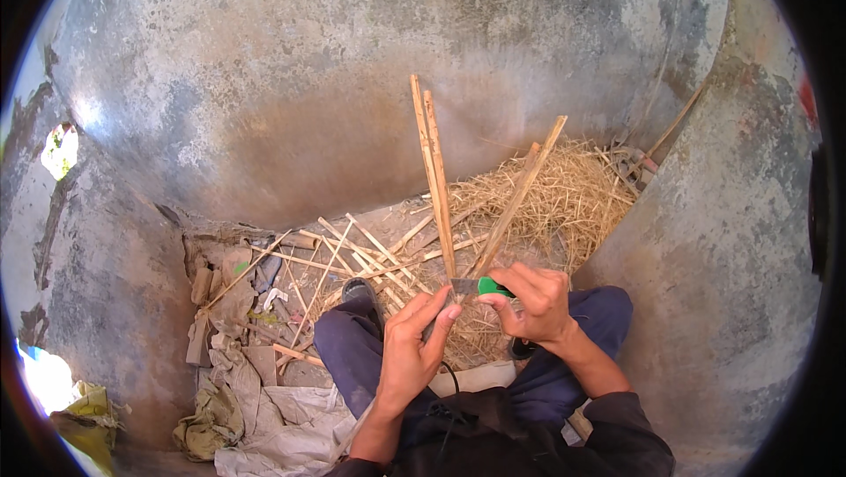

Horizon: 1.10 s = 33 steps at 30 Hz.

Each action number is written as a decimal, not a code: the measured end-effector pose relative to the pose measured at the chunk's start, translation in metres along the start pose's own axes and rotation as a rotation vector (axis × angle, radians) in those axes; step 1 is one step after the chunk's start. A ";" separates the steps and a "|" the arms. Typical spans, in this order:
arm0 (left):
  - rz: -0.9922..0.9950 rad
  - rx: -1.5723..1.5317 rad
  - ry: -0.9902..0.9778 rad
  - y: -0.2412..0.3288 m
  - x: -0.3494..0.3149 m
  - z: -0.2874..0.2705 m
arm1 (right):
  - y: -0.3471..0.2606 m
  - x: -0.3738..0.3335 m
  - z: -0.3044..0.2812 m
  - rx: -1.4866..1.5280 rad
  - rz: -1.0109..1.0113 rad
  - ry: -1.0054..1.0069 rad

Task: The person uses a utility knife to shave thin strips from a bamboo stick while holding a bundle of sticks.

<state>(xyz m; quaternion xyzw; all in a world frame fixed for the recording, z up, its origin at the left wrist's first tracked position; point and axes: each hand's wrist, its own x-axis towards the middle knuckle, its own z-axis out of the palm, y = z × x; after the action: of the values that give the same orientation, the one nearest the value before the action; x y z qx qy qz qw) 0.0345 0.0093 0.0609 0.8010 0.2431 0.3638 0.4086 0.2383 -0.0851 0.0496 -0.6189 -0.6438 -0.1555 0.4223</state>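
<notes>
My right hand (536,301) is closed round the green handle of a knife (496,287). Its flat blade reaches leftward to the fingertips of my left hand (412,336). At the blade, long pale sticks that look like split bamboo spread into a V. The left pair of sticks (434,168) stands nearly upright; the right pair (522,190) leans to the right. My left hand is pinched at the lower end of the left sticks, beside the blade tip. Its fingers partly hide where the sticks end.
Dry straw-like shavings (564,195) are heaped ahead to the right. Several loose split sticks (374,252) lie crossed on the floor ahead to the left. Crumpled pale sacking (282,424) lies at lower left. Curved grey walls (352,80) enclose the space; my bent legs (348,345) flank the work.
</notes>
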 end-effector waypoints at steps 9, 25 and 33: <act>-0.041 0.006 0.021 -0.010 -0.023 0.001 | 0.061 0.013 -0.021 -0.102 0.237 0.267; -0.242 0.042 -0.054 -0.036 -0.047 -0.010 | 0.154 0.021 -0.042 -0.287 0.427 0.218; -0.444 -0.265 -0.108 -0.064 -0.040 0.004 | 0.102 0.010 -0.010 -0.275 0.243 0.023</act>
<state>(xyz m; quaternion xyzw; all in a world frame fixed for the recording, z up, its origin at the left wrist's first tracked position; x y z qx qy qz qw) 0.0069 0.0148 -0.0100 0.6859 0.3408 0.2506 0.5921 0.3379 -0.0668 0.0304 -0.7422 -0.5321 -0.1972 0.3566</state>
